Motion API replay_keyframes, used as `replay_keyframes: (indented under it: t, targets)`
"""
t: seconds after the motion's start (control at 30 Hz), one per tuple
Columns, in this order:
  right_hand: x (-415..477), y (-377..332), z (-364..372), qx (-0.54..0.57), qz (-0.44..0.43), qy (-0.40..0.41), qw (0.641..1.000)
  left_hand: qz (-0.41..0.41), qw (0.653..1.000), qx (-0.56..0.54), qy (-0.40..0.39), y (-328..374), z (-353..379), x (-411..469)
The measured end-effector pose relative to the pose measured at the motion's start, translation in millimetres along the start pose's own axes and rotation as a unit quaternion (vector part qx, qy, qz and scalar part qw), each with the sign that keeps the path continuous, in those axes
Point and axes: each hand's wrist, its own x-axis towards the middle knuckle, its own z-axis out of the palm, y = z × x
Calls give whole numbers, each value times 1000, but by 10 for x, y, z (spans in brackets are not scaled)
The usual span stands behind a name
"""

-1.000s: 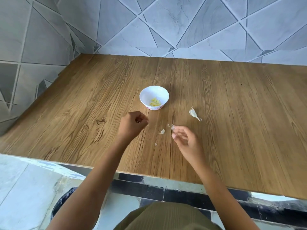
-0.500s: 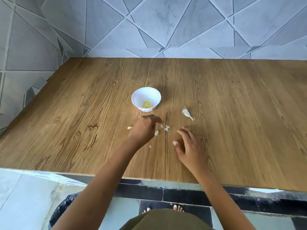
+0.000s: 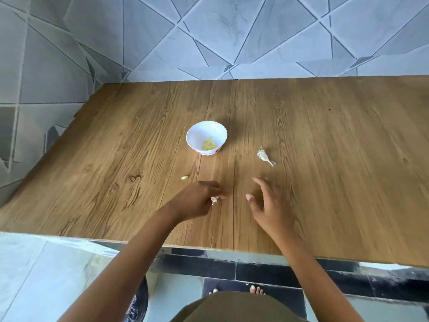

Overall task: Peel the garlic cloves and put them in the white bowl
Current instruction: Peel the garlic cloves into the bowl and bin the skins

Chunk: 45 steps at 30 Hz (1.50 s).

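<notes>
Several peeled garlic cloves [image 3: 209, 144] lie, pale yellow, in the white bowl [image 3: 197, 135] near the middle of the tabletop [image 3: 325, 182]. One loose clove [image 3: 184, 177] rests on the wood between the bowl and the left hand [image 3: 197, 199]. That hand's grip is curled around a whitish garlic piece [image 3: 214, 199]; skin or clove, I cannot tell. The right hand [image 3: 269, 205] is spread, its grip slack and holding nothing. A garlic stem remnant [image 3: 264, 156] lies right of the bowl.
</notes>
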Motion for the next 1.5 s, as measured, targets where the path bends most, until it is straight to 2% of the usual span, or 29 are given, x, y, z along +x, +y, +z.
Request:
replay_keyframes:
  t: [0.13, 0.2, 0.3, 0.4, 0.5, 0.6, 0.7, 0.83, 1.0, 1.13, 1.3, 1.43, 1.5]
  targets:
    - [58, -140, -19, 140, 58, 9, 988, 14, 1000, 18, 5, 37, 22, -198]
    - [94, -237, -49, 265, 121, -13, 957, 46, 997, 42, 38, 37, 60, -246]
    - [157, -353, -121, 429, 215, -32, 877, 57, 995, 61, 58, 29, 120, -242]
    - [213, -424, -169, 576, 316, -50, 752, 12, 996, 62, 61, 49, 116, -115]
    - [247, -500, -189, 651, 388, -65, 649, -60, 992, -44, 106, 80, -11, 72]
    - [282, -581, -195, 690, 440, -69, 571, -94, 971, -170, 139, 208, -192, 245]
    - [332, -634, -197, 712, 467, -65, 521, -40, 982, -160, 94, 407, -238, 373]
    - [350, -651, -206, 729, 483, -41, 484, -7, 995, -68, 76, 508, -129, 430]
    - [333, -602, -190, 739, 493, -25, 459, -38, 991, -62, 111, 541, -50, 436]
    - [332, -623, -204, 736, 495, -9, 461, -43, 988, -43, 140, 542, -25, 428]
    - [329, -612, -263, 747, 485, -10, 455, -25, 988, -78, 127, 494, -137, 382]
    - [319, -573, -306, 758, 477, -4, 445, -70, 984, -78, 144, 402, -188, 359]
    - [311, -538, -329, 754, 472, 6, 456, -92, 988, -43, 116, 356, -179, 332]
